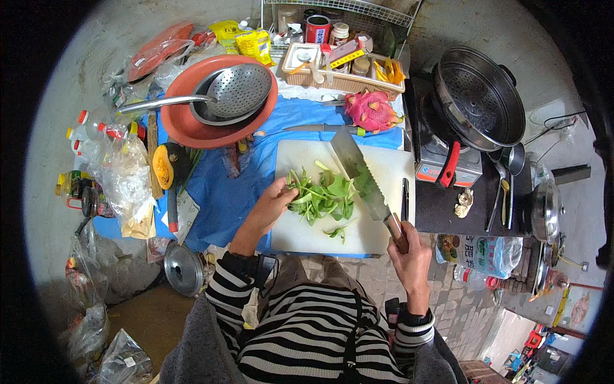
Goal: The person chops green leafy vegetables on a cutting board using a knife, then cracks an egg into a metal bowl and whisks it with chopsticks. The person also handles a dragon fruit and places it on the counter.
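A pile of cut leafy greens [326, 194] lies across the white cutting board [307, 235], with a small loose sprig closer to me. My left hand [269, 206] pinches the left side of the pile between thumb and fingers. In my right hand [411, 257] is the wooden handle of a kitchen cleaver [357, 168]. Its broad blade slants up and left over the board, right beside the greens, and a leaf shows along the blade. Whether the edge touches the board I cannot tell. A slim dark-handled tool [405, 199] rests on the board's right side.
Beyond the board are a knife [316, 127] and a dragon fruit [371, 111]. A red basin [175, 115] with a metal skimmer [240, 89] stands at back left, near a cut pumpkin [164, 168]. To the right, a steamer pot [479, 101] sits on a portable stove [448, 168].
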`<state>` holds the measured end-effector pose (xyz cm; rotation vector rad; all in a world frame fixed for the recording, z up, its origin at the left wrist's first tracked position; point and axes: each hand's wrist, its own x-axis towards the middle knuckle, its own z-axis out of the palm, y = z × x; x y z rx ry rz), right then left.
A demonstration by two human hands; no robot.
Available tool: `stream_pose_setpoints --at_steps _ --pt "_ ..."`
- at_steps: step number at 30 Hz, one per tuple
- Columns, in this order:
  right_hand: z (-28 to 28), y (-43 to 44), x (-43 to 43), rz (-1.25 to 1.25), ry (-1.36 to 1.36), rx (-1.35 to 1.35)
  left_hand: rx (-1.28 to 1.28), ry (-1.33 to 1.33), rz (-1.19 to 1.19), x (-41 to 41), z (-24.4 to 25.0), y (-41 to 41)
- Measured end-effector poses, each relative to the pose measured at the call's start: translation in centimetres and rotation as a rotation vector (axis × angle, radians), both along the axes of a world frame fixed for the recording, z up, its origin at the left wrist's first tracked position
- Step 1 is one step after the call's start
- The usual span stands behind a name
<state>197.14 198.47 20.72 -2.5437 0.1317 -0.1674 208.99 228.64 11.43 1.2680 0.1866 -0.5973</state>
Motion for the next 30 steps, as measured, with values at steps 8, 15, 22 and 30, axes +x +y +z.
stream_pose_setpoints --at_steps 8,15,22,30 --pt "0.4 -0.8 -2.1 -0.126 0.029 0.021 0.276 -0.398 0.047 0.5 0.2 -0.8" --pt "-0.2 -1.8 -3.5 -0.120 0.027 0.021 0.674 -0.742 -0.138 1.7 2.4 -7.3" --pt "-0.2 -2.5 -4.8 -0.156 -0.010 0.064 1.055 -0.964 -0.160 1.8 1.8 -9.0" --pt "-0.6 -3.7 -6.1 -0.188 0.042 0.100 0.902 -1.028 -0.181 1.0 0.6 -10.1"
